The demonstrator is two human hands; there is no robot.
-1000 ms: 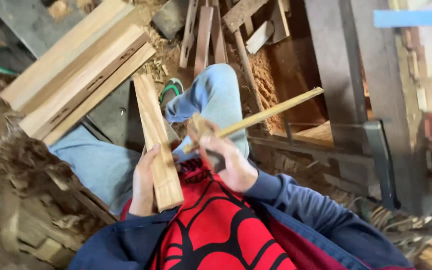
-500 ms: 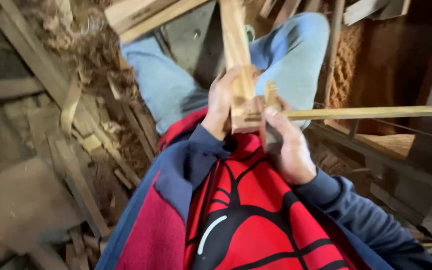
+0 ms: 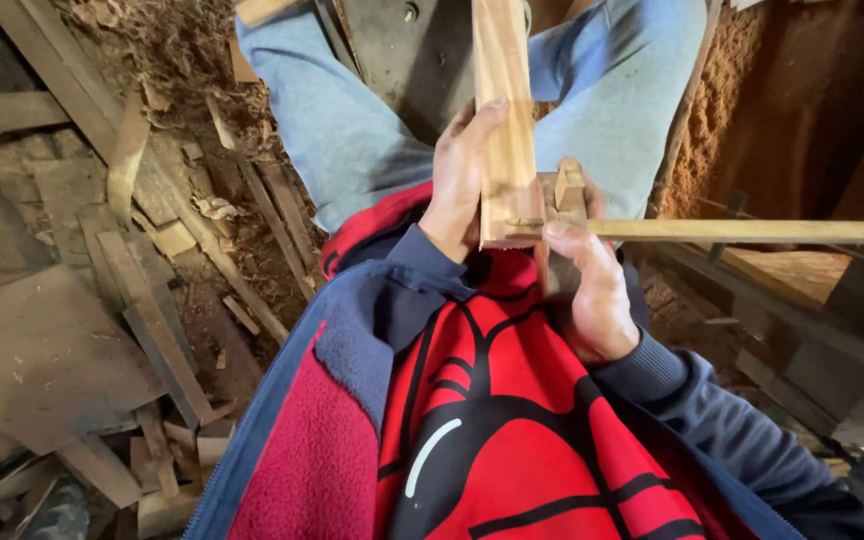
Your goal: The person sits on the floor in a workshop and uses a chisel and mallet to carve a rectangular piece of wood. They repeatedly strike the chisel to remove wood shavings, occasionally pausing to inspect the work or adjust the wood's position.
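Observation:
A pale wooden board (image 3: 505, 110) runs from the top of the head view down to my chest, between my knees. My left hand (image 3: 457, 180) grips its near end from the left side. My right hand (image 3: 589, 290) holds a wooden marking gauge (image 3: 564, 190) against the board's right edge, thumb near the board's end. The gauge's thin long wooden stem (image 3: 752, 230) sticks out to the right. I wear a red and blue jacket and light blue trousers.
Scrap boards and offcuts (image 3: 142, 330) with shavings lie on the ground at the left. A heap of sawdust (image 3: 752, 110) is at the upper right, beside a dark wooden bench frame (image 3: 812, 320).
The view has swung left and closer. The board now stands straighter between my knees, and both hands have stayed on the board and the gauge.

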